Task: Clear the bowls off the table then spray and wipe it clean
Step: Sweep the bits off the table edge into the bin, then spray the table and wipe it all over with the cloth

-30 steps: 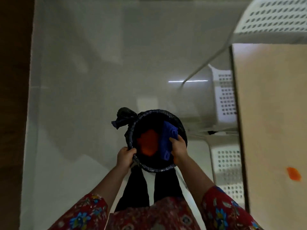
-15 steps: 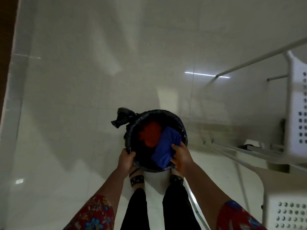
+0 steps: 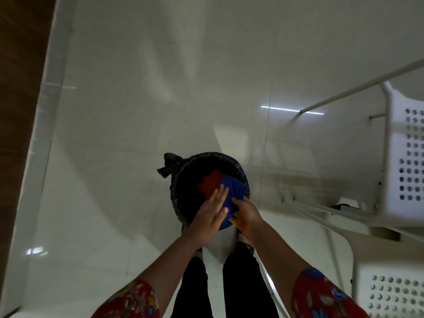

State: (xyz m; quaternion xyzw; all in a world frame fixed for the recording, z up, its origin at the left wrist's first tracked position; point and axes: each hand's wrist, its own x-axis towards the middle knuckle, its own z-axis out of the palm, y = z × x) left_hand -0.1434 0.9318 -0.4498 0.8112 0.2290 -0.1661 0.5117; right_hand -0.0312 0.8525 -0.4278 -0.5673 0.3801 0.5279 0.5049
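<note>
A person is standing over a round bin (image 3: 183, 177) lined with a black bag, looking straight down at it on a pale tiled floor (image 3: 137, 111). The right hand (image 3: 246, 213) is gripping the near end of a blue cloth (image 3: 231, 188), its fingers curling round the fabric. It is holding the cloth over the bin's mouth, probably so that whatever drops off lands inside. The left hand (image 3: 210, 212) is lying flat on the cloth with its fingers (image 3: 220, 193) straight and close together, grasping nothing. It seems to be brushing wiped-up bits off the cloth into the bin. An orange-red patch (image 3: 210, 180) is showing inside the bin beside the cloth, likely mess from the table. The bag's spare plastic is sitting tied in a knot (image 3: 169, 165) at the far left of the rim, likely keeping the liner tight.

Counting what is showing: 2 hands, 1 blue cloth, 1 bin, 1 knot and 1 orange-red patch. There are also 2 white perforated panels (image 3: 408, 157), 1 at the right edge and 1 at the lower right (image 3: 390, 292), seemingly parts of chairs. The table, the bowls and any spray bottle are lying outside this view, so 0 of each are showing.
</note>
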